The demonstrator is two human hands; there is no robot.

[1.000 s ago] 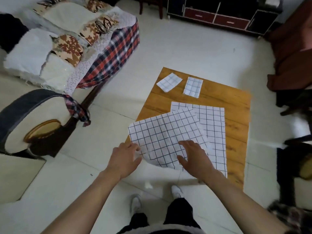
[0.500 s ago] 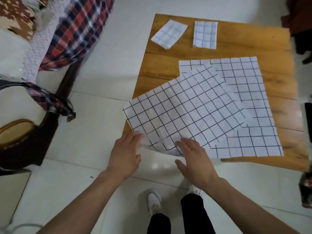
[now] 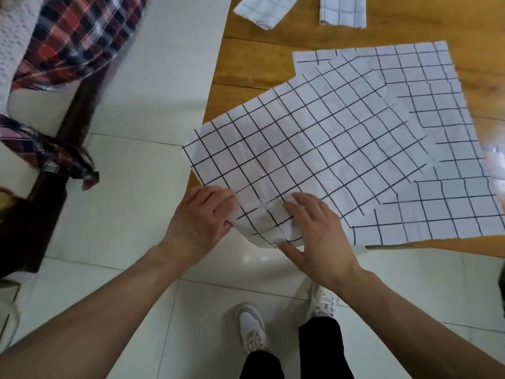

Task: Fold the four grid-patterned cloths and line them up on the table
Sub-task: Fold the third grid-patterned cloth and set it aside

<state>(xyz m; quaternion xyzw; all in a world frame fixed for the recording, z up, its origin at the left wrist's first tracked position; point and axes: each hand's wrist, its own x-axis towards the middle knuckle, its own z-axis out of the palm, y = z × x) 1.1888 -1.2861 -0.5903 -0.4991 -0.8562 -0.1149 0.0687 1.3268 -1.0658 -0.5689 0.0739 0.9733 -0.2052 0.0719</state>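
Observation:
A large white cloth with a black grid (image 3: 314, 149) lies askew on the wooden table (image 3: 251, 64), its near corner hanging over the table's edge. It overlaps a second unfolded grid cloth (image 3: 451, 209). Two small folded grid cloths (image 3: 266, 8) (image 3: 343, 9) lie side by side at the far end. My left hand (image 3: 202, 220) holds the top cloth's near left edge, its fingertips tucked at that edge. My right hand (image 3: 317, 233) has its fingers on top of the hanging corner and its thumb under it.
A sofa with a red plaid cover (image 3: 68, 36) and a dark wooden frame (image 3: 49, 201) stands to the left across a strip of white tiled floor (image 3: 136, 187). My feet in white shoes (image 3: 251, 332) stand on the floor close to the table's near edge.
Both hands have moved forward from just short of the cloth onto its overhanging near corner and taken hold of it. The camera has come closer to the table.

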